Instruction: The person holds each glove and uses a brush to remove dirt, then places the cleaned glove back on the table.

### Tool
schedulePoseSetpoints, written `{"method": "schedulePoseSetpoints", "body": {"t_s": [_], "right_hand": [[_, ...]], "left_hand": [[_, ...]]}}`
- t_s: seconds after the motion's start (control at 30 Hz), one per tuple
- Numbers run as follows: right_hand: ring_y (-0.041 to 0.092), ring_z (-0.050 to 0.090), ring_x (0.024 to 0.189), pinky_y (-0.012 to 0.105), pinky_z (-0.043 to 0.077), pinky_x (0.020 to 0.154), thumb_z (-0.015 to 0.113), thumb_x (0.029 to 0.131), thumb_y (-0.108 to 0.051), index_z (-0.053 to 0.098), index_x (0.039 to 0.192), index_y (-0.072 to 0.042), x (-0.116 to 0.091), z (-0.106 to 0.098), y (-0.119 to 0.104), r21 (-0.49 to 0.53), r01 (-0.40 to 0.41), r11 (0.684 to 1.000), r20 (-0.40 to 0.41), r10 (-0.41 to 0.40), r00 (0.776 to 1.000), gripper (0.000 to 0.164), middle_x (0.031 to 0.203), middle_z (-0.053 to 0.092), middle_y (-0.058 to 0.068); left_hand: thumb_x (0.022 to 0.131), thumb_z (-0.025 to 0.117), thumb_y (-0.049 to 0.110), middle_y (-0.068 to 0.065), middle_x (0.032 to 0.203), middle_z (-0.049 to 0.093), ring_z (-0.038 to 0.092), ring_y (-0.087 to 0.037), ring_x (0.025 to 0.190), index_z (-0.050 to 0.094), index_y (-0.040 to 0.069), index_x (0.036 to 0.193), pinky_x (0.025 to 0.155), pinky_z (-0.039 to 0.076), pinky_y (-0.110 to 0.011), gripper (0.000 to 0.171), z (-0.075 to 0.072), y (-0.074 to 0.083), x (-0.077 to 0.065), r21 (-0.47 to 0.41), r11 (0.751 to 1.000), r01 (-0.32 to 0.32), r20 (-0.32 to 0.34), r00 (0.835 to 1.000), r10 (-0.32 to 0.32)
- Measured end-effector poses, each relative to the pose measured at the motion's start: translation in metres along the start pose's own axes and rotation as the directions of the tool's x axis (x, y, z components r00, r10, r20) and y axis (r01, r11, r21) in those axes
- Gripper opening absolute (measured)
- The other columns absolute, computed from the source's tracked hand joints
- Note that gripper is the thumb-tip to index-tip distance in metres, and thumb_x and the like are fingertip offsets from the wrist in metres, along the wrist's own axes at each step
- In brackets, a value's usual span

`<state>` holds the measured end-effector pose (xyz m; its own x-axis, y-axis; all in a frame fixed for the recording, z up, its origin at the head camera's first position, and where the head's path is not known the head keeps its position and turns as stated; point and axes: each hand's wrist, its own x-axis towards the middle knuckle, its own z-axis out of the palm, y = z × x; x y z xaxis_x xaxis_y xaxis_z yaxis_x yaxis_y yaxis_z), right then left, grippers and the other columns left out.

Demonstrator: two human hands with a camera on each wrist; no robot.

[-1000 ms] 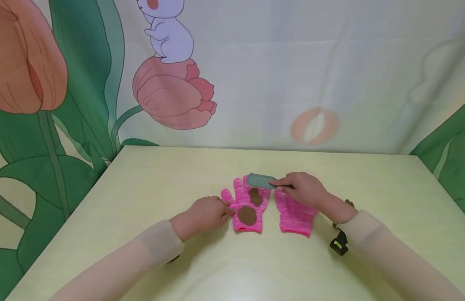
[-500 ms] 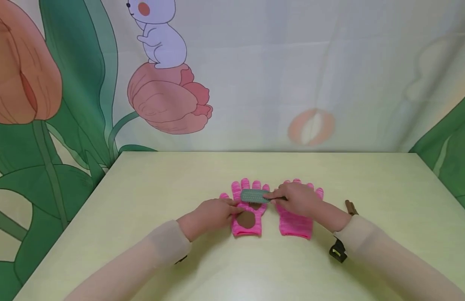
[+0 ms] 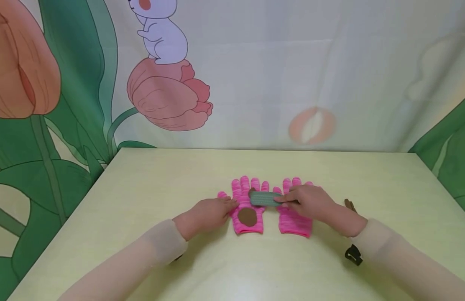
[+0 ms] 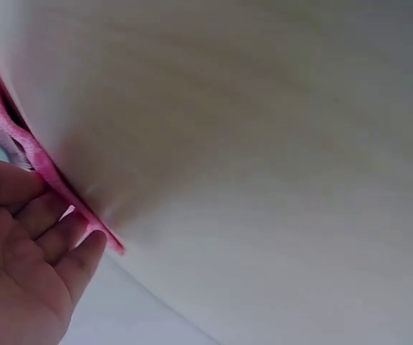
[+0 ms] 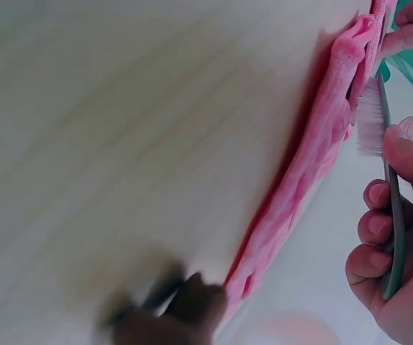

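Two pink knitted gloves lie side by side on the table. The left glove [image 3: 243, 200] bears a brown round patch [image 3: 247, 217] near its cuff and a smaller brown spot by the fingers. My left hand [image 3: 211, 213] rests its straight fingers on this glove's left edge. My right hand [image 3: 309, 201] grips the handle of a green brush [image 3: 264, 198], whose head lies over the left glove's right side. Pale bristles [image 5: 370, 118] show in the right wrist view, pointing at the glove. The right glove [image 3: 294, 223] lies partly under my right hand.
A small brown object [image 3: 350, 205] lies on the table [image 3: 172, 175] beyond my right wrist, partly hidden. A black device [image 3: 353, 255] is at the right wrist. Behind the table hangs a cloth [image 3: 255, 83] printed with tulips and a white animal.
The brush has come nearer to me from over the glove's fingers, then shifted right across the glove. My left fingers have moved from pinching the glove's edge to lying flat on it.
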<state>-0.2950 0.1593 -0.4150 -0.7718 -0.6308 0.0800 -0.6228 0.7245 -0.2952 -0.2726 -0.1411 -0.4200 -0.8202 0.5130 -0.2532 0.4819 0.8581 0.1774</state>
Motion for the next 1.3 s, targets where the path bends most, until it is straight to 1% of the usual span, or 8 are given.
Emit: {"method": "schedulePoseSetpoints", "body": {"t_s": [0.17, 0.3, 0.43, 0.6, 0.8, 0.9, 1.03, 1.3], "right_hand": [[0.006, 0.047, 0.068, 0.018, 0.040, 0.058, 0.073, 0.093, -0.015, 0.074, 0.127, -0.018, -0.009, -0.004, 0.006, 0.024, -0.035, 0.999, 0.034, 0.034, 0.999, 0.034, 0.090, 0.075, 0.002], [0.005, 0.040, 0.063, 0.017, 0.034, 0.054, 0.074, 0.092, -0.013, 0.073, 0.127, -0.016, -0.015, -0.006, 0.008, 0.029, -0.040, 0.999, 0.038, 0.039, 0.999, 0.035, 0.076, 0.067, -0.003], [0.003, 0.039, 0.063, 0.016, 0.034, 0.053, 0.074, 0.091, -0.010, 0.075, 0.125, -0.015, -0.016, -0.008, 0.005, 0.021, -0.003, 1.000, -0.025, 0.004, 1.000, 0.034, 0.074, 0.064, -0.005], [0.004, 0.044, 0.066, 0.017, 0.038, 0.056, 0.074, 0.090, -0.005, 0.077, 0.122, -0.016, -0.009, -0.012, -0.002, 0.017, 0.023, 1.000, -0.099, -0.022, 0.995, 0.034, 0.081, 0.069, -0.002], [0.005, 0.043, 0.069, 0.019, 0.039, 0.061, 0.075, 0.090, -0.007, 0.078, 0.120, -0.017, 0.008, -0.009, -0.003, 0.051, 0.067, 0.996, -0.067, -0.063, 0.996, 0.032, 0.078, 0.066, -0.003], [0.004, 0.041, 0.067, 0.017, 0.038, 0.062, 0.077, 0.089, -0.008, 0.079, 0.117, -0.018, 0.012, -0.005, 0.001, 0.039, 0.121, 0.992, -0.045, -0.119, 0.992, 0.030, 0.073, 0.067, -0.004], [0.006, 0.036, 0.063, 0.018, 0.031, 0.059, 0.077, 0.088, -0.006, 0.081, 0.113, -0.021, 0.016, -0.005, 0.008, -0.062, 0.169, 0.984, -0.073, -0.173, 0.982, 0.029, 0.069, 0.064, -0.005], [0.009, 0.038, 0.064, 0.025, 0.023, 0.063, 0.074, 0.089, -0.002, 0.080, 0.114, -0.025, 0.026, -0.009, 0.017, -0.145, 0.061, 0.988, -0.118, -0.078, 0.990, 0.034, 0.071, 0.061, -0.003]], "left_hand": [[0.106, 0.050, 0.017, -0.005, 0.162, 0.045, 0.040, -0.026, 0.154, 0.049, 0.012, 0.152, 0.123, 0.039, -0.045, 0.047, 0.001, -0.006, -0.005, -0.009, 1.000, -0.015, 0.020, 1.000, 0.015], [0.106, 0.049, 0.015, -0.004, 0.163, 0.045, 0.038, -0.026, 0.154, 0.050, 0.011, 0.152, 0.124, 0.038, -0.045, 0.046, -0.001, -0.010, -0.008, -0.005, 1.000, -0.030, 0.024, 0.999, 0.031], [0.105, 0.048, 0.013, -0.004, 0.161, 0.047, 0.040, -0.026, 0.153, 0.052, 0.010, 0.150, 0.123, 0.040, -0.045, 0.045, -0.002, -0.010, -0.014, 0.044, 0.998, -0.046, 0.010, 0.999, 0.046], [0.103, 0.051, 0.008, -0.008, 0.158, 0.051, 0.045, -0.027, 0.150, 0.055, 0.008, 0.148, 0.120, 0.043, -0.043, 0.045, 0.001, 0.000, -0.031, 0.116, 0.990, -0.085, -0.007, 0.996, 0.086], [0.104, 0.052, 0.012, -0.011, 0.154, 0.055, 0.052, -0.028, 0.145, 0.058, 0.009, 0.145, 0.117, 0.047, -0.043, 0.042, 0.007, 0.015, -0.046, 0.163, 0.976, -0.145, -0.041, 0.987, 0.154], [0.104, 0.052, 0.011, -0.010, 0.153, 0.056, 0.053, -0.027, 0.144, 0.060, 0.011, 0.143, 0.117, 0.047, -0.042, 0.041, 0.008, 0.017, -0.045, 0.168, 0.974, -0.151, -0.033, 0.987, 0.159], [0.104, 0.052, 0.010, -0.007, 0.153, 0.057, 0.054, -0.026, 0.143, 0.063, 0.013, 0.141, 0.116, 0.048, -0.042, 0.039, 0.005, 0.015, -0.042, 0.151, 0.977, -0.149, -0.022, 0.988, 0.154], [0.102, 0.055, 0.007, -0.008, 0.152, 0.057, 0.055, -0.027, 0.142, 0.068, 0.011, 0.134, 0.115, 0.049, -0.042, 0.035, 0.001, 0.012, -0.039, 0.123, 0.979, -0.163, 0.000, 0.986, 0.164]]}}
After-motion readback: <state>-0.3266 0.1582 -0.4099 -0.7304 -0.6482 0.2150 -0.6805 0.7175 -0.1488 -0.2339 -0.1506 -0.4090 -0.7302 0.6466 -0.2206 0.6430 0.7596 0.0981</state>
